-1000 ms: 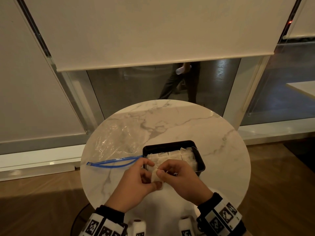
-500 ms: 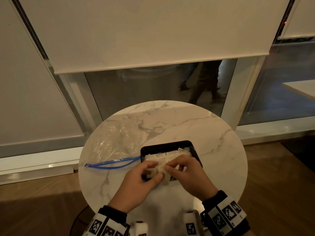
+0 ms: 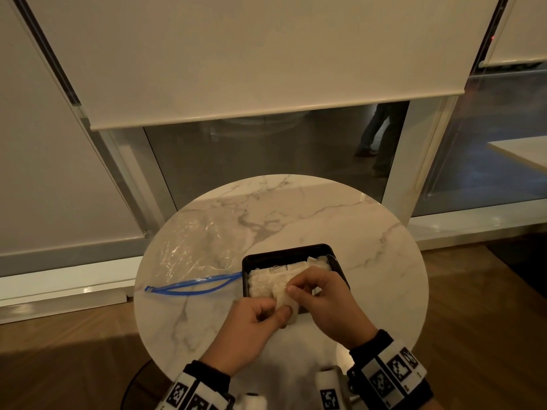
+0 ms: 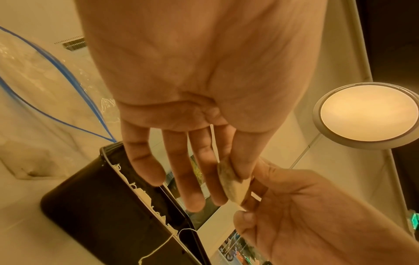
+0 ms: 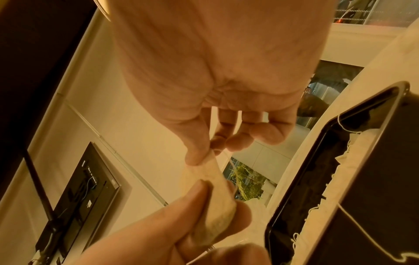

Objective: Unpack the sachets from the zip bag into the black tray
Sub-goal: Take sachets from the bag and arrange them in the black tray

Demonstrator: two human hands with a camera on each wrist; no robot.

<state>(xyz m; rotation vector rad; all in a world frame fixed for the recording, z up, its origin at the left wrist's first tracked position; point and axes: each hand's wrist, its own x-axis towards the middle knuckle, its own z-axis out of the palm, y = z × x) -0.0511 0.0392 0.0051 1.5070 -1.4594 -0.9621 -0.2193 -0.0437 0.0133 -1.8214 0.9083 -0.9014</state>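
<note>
A black tray (image 3: 288, 250) sits on the round marble table (image 3: 370, 261), with several white sachets (image 3: 265, 281) lying in it. One more sachet (image 3: 283, 298) hangs over the tray's near rim, held by both hands. My left hand (image 3: 278, 313) pinches its lower end between thumb and forefinger. My right hand (image 3: 291, 289) pinches its upper end. In the left wrist view the sachet (image 4: 233, 188) sits under my left thumb. In the right wrist view the sachet (image 5: 211, 181) stretches between the two pinches. The clear zip bag (image 3: 189, 250) lies flat left of the tray, its blue zip (image 3: 192, 287) gaping.
The tray (image 5: 335, 161) has strings trailing over its rim. Bare marble lies behind and to the right of the tray. The table edge runs close below my wrists. Past the table stand a window with a blind and wooden floor.
Both hands have kept their hold on the one sachet and have shifted slightly forward, over the tray's near rim. The bag and the tray have not moved.
</note>
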